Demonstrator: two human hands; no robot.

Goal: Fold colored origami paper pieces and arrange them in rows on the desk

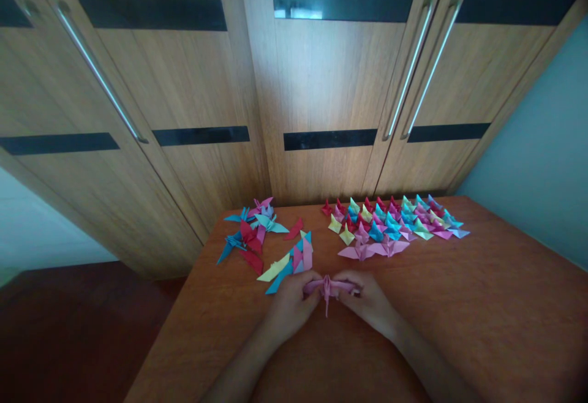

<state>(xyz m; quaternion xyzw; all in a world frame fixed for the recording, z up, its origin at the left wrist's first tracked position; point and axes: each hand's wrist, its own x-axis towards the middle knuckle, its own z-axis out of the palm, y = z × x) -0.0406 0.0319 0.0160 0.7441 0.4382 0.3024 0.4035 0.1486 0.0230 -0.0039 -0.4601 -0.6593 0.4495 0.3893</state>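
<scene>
A pink origami crane is held between my two hands, low over the table. My left hand pinches its left wing, and my right hand pinches the right wing. The wings are spread outward, and a thin point of the crane hangs down toward me. Just beyond my left hand lie flat folded paper pieces in yellow, blue, pink and lilac. Past the crane, two pink cranes with spread wings sit in front of rows of colourful folded cranes.
A loose heap of cranes in blue, red and pink lies at the table's left back, with a red folded piece beside it. The brown wooden table stands against wardrobe doors with long metal handles. A blue wall is on the right.
</scene>
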